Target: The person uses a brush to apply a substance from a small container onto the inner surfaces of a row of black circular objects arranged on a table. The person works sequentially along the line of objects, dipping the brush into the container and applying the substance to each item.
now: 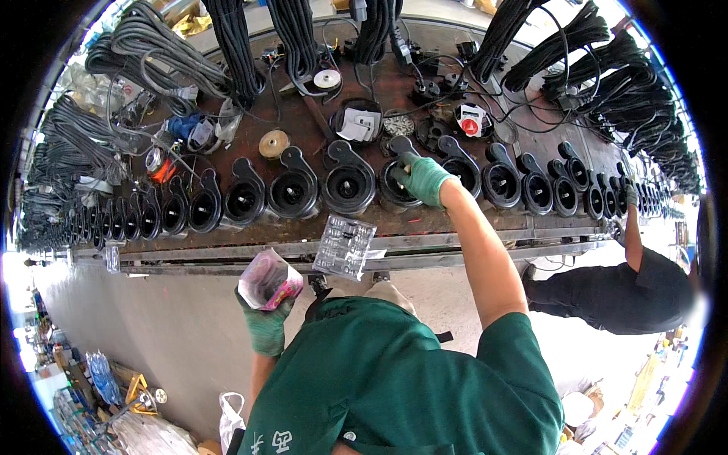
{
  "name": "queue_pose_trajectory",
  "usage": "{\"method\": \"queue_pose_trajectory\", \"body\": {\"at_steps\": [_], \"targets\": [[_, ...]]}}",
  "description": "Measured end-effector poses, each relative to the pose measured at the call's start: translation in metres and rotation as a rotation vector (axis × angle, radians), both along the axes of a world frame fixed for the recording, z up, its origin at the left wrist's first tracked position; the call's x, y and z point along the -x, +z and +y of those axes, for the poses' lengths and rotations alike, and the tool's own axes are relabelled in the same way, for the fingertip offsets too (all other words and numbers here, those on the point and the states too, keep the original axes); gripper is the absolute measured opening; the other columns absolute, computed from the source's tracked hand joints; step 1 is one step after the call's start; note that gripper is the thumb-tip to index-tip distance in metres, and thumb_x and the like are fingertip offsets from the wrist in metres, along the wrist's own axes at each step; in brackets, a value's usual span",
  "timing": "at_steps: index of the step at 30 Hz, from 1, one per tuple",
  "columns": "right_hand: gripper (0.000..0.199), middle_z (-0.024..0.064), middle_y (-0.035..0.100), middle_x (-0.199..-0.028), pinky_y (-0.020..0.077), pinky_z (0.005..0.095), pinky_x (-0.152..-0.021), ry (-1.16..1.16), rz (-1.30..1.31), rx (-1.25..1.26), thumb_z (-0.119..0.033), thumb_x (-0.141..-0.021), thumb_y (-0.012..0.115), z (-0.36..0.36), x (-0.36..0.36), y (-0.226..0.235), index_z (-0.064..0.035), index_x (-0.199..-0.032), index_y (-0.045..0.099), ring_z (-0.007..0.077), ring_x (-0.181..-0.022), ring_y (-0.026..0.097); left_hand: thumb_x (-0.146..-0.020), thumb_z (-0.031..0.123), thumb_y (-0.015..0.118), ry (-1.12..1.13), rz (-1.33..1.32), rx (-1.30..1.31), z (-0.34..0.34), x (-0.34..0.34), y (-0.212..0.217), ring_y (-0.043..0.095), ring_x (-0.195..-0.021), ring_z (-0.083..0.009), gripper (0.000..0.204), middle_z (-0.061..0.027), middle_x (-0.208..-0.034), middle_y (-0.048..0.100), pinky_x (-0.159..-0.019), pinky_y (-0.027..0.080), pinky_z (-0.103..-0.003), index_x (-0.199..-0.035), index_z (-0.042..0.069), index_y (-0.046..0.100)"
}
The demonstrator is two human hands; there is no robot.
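Note:
My left hand, in a green glove, is closed around an open pink and white pouch in front of the bench edge. The mouth of the pouch faces up, and its contents are hard to make out. My right hand, gloved too, reaches over a round black housing in the row along the bench. Its dark-tipped fingers are bent together at the housing; whatever they hold is hidden. Beside it, another black housing stands with a pale post at its centre. A clear moulded plastic tray overhangs the bench edge.
Coiled black cables lie along the far side of the bench. A tan roll, a white spool and a dish of small parts sit behind the housings. At the right, a person in black reaches to the bench.

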State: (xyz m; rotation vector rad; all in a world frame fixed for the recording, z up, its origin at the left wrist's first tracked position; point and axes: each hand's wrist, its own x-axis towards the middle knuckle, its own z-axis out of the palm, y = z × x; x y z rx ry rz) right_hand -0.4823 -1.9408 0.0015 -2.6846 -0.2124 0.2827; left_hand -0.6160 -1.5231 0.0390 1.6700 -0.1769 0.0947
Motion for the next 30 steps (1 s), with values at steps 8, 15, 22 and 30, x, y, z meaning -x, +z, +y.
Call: {"method": "queue_pose_trajectory", "body": {"at_steps": [8,15,22,30], "targets": [[0.021,0.0139,0.075,-0.100,0.0557,0.0364,-0.083,-0.001,0.228,-0.052,-0.015,-0.089,0.067,-0.009,0.003,0.048,-0.0068,-0.107,0.071,0.0312,-0.091,0.071,-0.077,0.005,0.084,0.011,-0.053,-0.022,-0.015,0.014,-0.002,0.057,-0.127,-0.0271,0.074,-0.0130,-0.139,0.055,-0.107,0.050,-0.043,-0.140,0.005,0.045],[0.026,0.0106,0.070,-0.105,0.0534,0.0352,-0.090,0.063,0.096,-0.302,0.001,-0.087,0.063,-0.023,0.010,0.033,-0.0069,-0.110,0.072,0.0283,-0.096,0.067,-0.072,0.006,0.087,-0.107,0.073,0.054,-0.023,-0.008,-0.004,0.058,-0.125,-0.0254,0.082,-0.0128,-0.139,0.054,-0.106,0.050,-0.041,-0.141,0.005,0.043],[0.022,0.0073,0.070,-0.100,0.0532,0.0287,-0.079,-0.329,-0.137,-0.521,0.000,-0.092,0.066,0.017,0.075,0.137,-0.0021,-0.114,0.068,0.0163,-0.085,0.065,-0.065,0.001,0.090,-0.236,0.148,0.071,-0.036,-0.035,-0.027,0.057,-0.124,-0.0242,0.092,-0.0119,-0.136,0.054,-0.105,0.050,-0.040,-0.139,0.007,0.036],[0.022,0.0122,0.073,-0.086,0.0559,0.0297,-0.065,-0.526,-0.068,-0.745,0.000,-0.087,0.069,0.120,0.158,0.193,0.0000,-0.109,0.067,0.0158,-0.074,0.072,-0.065,0.002,0.093,-0.518,-0.212,-0.068,-0.077,-0.081,-0.030,0.059,-0.121,-0.0237,0.091,-0.0119,-0.135,0.054,-0.104,0.052,-0.037,-0.139,0.008,0.041]]}}
